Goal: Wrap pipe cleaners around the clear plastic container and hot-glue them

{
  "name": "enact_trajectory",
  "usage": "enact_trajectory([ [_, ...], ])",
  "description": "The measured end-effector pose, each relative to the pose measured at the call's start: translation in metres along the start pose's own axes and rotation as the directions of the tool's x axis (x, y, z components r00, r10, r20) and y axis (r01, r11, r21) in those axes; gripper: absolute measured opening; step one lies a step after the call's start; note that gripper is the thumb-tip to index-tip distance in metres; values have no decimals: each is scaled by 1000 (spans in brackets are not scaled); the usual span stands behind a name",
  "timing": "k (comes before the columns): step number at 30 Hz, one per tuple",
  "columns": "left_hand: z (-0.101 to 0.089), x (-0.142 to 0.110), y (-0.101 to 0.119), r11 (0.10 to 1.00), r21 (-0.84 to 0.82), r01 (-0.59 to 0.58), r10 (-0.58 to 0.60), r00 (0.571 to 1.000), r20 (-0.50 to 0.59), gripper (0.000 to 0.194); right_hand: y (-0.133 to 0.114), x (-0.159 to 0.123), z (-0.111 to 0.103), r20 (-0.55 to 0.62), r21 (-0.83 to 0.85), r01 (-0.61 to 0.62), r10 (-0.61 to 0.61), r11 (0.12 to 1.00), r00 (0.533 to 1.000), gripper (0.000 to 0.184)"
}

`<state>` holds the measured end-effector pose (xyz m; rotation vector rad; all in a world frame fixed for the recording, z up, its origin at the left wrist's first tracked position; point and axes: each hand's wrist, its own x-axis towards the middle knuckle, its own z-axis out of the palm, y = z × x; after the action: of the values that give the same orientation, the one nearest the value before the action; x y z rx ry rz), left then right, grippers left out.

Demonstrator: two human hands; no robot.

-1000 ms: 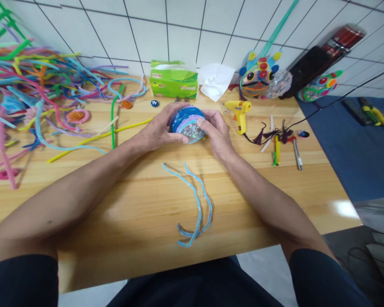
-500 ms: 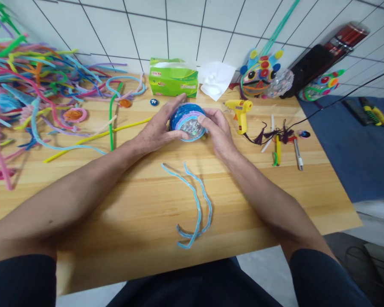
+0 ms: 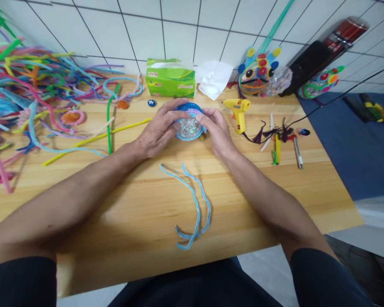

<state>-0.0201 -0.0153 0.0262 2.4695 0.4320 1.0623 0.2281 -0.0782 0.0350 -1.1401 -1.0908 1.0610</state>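
Between my hands is a round, bowl-like craft piece (image 3: 190,128), clear and glittery in the middle, ringed with blue and lilac pipe cleaner. My left hand (image 3: 161,128) is closed round its left side, with the index finger reaching over the rim onto the inner rings. On the right edge, my right hand (image 3: 218,130) grips it with the thumb on the rim and the other fingers behind. Its underside is hidden. Nearer to me on the wooden table lie two bent light-blue pipe cleaners (image 3: 196,204), their lower ends crossing.
A heap of coloured pipe cleaners (image 3: 35,85) spreads at the left. Behind my hands stand a green tissue pack (image 3: 170,81) and a crumpled white tissue (image 3: 213,81). To the right are a yellow glue gun (image 3: 238,113), a pen (image 3: 298,153), decorated crafts (image 3: 257,74) and a dark-red flask (image 3: 329,53).
My left index finger has moved from the outer side over the rim, and the left thumb has drawn back. The craft piece's clear middle shows more. My right hand keeps its grip.
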Motion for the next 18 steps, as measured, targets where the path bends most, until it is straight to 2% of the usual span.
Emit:
enact_trajectory([
  [4,-2,-2,-1,992,-49,117,-115,993,26,48,2,1,0,-5,-7,1,-1,1000,1000,67],
  [9,-2,-1,1,991,-85,100,-99,995,22,46,3,1,-2,-14,6,-5,5,1000,1000,68],
  [14,-1,3,7,996,-84,7,-10,999,-39,42,1,0,-1,1,16,6,-6,1000,1000,68],
  [18,-2,6,12,991,-87,101,-102,995,-15,53,0,0,0,-1,-1,-2,2,1000,1000,69],
])
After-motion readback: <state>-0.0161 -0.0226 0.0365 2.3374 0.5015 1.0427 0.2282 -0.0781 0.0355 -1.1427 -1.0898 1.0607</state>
